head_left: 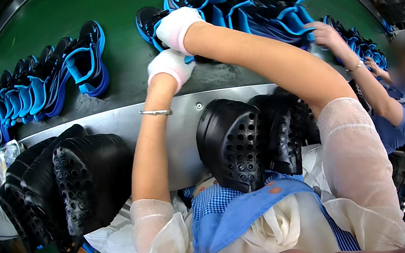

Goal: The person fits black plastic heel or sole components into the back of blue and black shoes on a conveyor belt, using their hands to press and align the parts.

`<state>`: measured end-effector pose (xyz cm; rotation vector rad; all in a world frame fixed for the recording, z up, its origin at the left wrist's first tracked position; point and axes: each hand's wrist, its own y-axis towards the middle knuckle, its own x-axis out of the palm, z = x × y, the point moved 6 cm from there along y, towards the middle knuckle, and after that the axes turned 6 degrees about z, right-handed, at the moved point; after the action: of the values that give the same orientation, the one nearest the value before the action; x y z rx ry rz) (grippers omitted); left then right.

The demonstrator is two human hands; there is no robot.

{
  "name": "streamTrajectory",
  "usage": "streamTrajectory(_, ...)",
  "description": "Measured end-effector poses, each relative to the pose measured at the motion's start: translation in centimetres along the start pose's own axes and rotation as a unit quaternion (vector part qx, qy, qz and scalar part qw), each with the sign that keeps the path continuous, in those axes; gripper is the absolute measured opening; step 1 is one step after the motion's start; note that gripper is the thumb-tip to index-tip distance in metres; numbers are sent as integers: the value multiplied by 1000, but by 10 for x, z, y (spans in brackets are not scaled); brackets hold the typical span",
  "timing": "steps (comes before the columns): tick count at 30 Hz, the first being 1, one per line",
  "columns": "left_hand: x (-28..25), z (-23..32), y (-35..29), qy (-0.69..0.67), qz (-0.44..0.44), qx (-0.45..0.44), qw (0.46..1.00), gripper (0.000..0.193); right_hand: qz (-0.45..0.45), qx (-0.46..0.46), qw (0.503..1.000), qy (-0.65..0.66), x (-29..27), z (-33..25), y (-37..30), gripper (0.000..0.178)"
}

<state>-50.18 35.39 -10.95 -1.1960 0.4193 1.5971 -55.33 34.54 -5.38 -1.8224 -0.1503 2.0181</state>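
Blue apron (238, 216) nearest. Black forms (232, 145), soles full of holes, are ranged in two groups along the metal edge (184, 142) of the table (117, 5), split by the left forearm. Beyond it, the left hand (170, 67), white-gloved, is held just nearer than the right hand (179, 27), also gloved. Both are placed at the left end of the right-side row, over a black-blue shoe (147, 21), mostly covered by them; finger closure can't be told. More shoes (38, 94) are lined up at left. At right, the row is touched by a co-worker's hand (325, 35).
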Motion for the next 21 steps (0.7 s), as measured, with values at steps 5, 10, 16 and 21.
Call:
streamTrajectory(5, 7, -5, 2, 15, 0, -33, 999, 35, 35, -7, 999, 10, 4, -5, 10, 30)
streamTrajectory(10, 0, -7, 1, 7, 27, -13, 1000, 38, 61, 17, 996, 62, 12, 9, 11, 18)
streamTrajectory(16, -7, -3, -17, -30, 84, 24, 996, 44, 62, 18, 990, 122, 13, 43, -18, 35)
streamTrajectory(21, -24, 1, -42, -128, 192, 27, 973, 42, 89, 60, 977, 182, 9, 58, -28, 37)
